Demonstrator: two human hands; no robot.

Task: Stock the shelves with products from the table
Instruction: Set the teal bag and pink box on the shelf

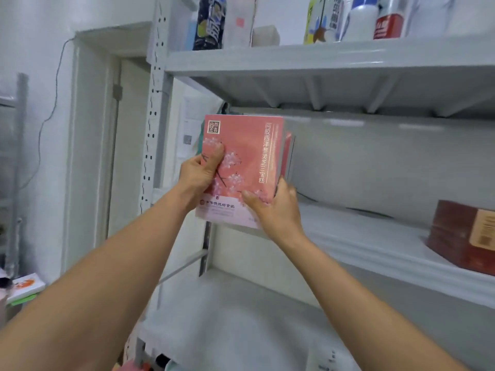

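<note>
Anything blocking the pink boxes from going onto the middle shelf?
Nothing visible. The left hand and right hand hold the pink boxes at the left front edge of the shelf, and the surface behind them looks free. The only other item, a brown box, sits far right.

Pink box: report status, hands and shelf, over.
Gripped: pink box, by left hand and right hand. Upright at middle shelf left end, seating unclear. Far right, brown box, well apart.
</note>
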